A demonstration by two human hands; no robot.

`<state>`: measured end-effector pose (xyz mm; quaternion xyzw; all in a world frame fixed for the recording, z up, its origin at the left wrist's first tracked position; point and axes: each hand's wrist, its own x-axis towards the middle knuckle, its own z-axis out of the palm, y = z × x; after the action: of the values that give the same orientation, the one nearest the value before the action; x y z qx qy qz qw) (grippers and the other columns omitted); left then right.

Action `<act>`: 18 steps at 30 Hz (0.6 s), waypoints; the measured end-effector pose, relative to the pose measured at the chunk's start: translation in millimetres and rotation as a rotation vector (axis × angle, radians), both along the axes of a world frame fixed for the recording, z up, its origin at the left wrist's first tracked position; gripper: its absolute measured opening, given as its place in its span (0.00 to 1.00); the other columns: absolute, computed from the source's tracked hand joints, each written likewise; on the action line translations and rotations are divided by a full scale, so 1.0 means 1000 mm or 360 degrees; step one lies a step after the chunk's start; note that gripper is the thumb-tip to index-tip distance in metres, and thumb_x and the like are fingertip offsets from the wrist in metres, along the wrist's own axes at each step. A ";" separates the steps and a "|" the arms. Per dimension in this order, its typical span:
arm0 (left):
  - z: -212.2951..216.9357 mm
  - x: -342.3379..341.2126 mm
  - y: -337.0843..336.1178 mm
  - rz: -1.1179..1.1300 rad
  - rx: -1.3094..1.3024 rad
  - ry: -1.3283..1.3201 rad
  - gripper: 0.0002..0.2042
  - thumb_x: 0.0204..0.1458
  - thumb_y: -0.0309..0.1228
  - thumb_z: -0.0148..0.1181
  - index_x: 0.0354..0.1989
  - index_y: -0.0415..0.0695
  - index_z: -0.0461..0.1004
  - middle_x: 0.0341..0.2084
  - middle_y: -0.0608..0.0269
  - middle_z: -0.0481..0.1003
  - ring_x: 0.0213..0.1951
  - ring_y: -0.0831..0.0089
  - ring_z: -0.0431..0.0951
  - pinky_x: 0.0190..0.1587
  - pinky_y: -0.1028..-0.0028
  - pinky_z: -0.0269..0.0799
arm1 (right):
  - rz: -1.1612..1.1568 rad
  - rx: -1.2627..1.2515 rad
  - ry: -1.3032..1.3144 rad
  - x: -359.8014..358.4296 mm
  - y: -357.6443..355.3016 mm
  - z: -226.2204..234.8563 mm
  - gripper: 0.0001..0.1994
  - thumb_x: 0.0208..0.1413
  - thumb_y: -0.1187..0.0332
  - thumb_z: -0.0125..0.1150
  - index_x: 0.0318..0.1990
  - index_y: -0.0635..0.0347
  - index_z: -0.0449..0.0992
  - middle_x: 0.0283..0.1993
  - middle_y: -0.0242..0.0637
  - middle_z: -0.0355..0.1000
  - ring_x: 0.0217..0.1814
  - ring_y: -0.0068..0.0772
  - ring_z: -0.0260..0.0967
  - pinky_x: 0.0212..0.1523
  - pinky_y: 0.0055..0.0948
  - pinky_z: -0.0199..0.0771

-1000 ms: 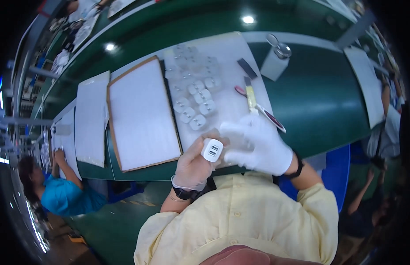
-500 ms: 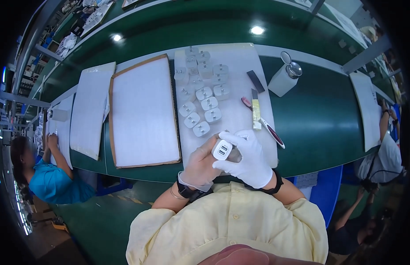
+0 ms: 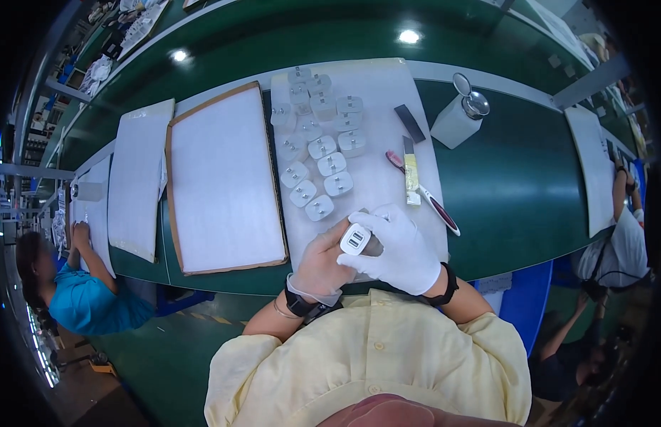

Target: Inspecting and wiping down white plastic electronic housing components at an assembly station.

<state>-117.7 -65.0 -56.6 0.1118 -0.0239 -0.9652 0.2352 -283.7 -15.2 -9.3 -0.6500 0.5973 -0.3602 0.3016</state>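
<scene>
White charger block [image 3: 356, 240] clamped between fingers of left hand [image 3: 322, 265] and gloved right hand [image 3: 401, 250].

Green bench [image 3: 530, 192] under white mats [image 3: 387, 107]

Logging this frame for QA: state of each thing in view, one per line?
Charger: held off the mat in both hands, port face up.
Left hand: bare, gripping the charger from below.
Right hand: white glove, fingers on the charger.
Chargers on mat: in rows, prongs up, untouched.
Tray: flat, nothing on it.
Dispenser bottle: upright, capped.
Brush: lying on the mat.
</scene>
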 end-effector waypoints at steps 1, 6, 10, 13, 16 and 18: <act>-0.001 0.000 0.000 0.0013 0.0007 -0.0038 0.19 0.67 0.37 0.38 0.60 0.41 0.62 0.52 0.56 0.70 0.53 0.64 0.72 0.57 0.66 0.68 | 0.0002 0.0002 0.0003 0.000 -0.001 0.000 0.30 0.39 0.63 0.75 0.53 0.58 0.72 0.45 0.43 0.68 0.48 0.42 0.67 0.47 0.34 0.71; 0.004 -0.001 -0.001 0.0050 0.0299 -0.0125 0.19 0.65 0.35 0.40 0.61 0.39 0.62 0.44 0.54 0.74 0.46 0.63 0.75 0.49 0.65 0.72 | 0.0006 0.0000 -0.0037 0.002 0.000 -0.001 0.30 0.39 0.64 0.76 0.53 0.59 0.72 0.44 0.42 0.67 0.48 0.40 0.67 0.47 0.33 0.71; 0.009 -0.001 -0.001 0.0066 0.0336 -0.0209 0.19 0.65 0.34 0.40 0.60 0.39 0.62 0.43 0.54 0.73 0.44 0.63 0.74 0.46 0.65 0.73 | 0.0026 -0.0022 -0.0077 0.001 0.000 -0.002 0.31 0.38 0.65 0.76 0.54 0.59 0.72 0.44 0.42 0.67 0.48 0.39 0.67 0.47 0.32 0.71; 0.010 0.000 -0.001 0.0057 0.0382 -0.0164 0.18 0.65 0.34 0.40 0.59 0.39 0.62 0.42 0.53 0.73 0.42 0.63 0.74 0.44 0.66 0.73 | 0.0055 -0.0018 -0.0106 0.001 -0.001 -0.001 0.32 0.37 0.65 0.77 0.54 0.58 0.72 0.45 0.42 0.67 0.49 0.39 0.67 0.47 0.32 0.71; 0.011 0.001 0.000 0.0043 0.0396 -0.0126 0.18 0.65 0.34 0.39 0.58 0.39 0.63 0.42 0.53 0.73 0.41 0.63 0.74 0.42 0.66 0.73 | 0.0066 -0.0006 -0.0109 0.001 -0.001 0.001 0.33 0.36 0.64 0.78 0.54 0.58 0.72 0.45 0.42 0.67 0.48 0.39 0.67 0.47 0.32 0.71; 0.012 0.001 0.000 0.0024 0.0380 -0.0090 0.17 0.65 0.34 0.39 0.57 0.40 0.64 0.41 0.53 0.73 0.39 0.63 0.73 0.41 0.66 0.73 | 0.0068 -0.0012 -0.0106 0.001 -0.001 0.001 0.33 0.36 0.64 0.78 0.54 0.58 0.72 0.45 0.42 0.67 0.48 0.39 0.67 0.47 0.32 0.71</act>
<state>-116.8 -65.3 -44.2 0.1664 0.0856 -0.9558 0.2266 -282.2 -15.8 -8.5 -0.6514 0.5715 -0.3774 0.3265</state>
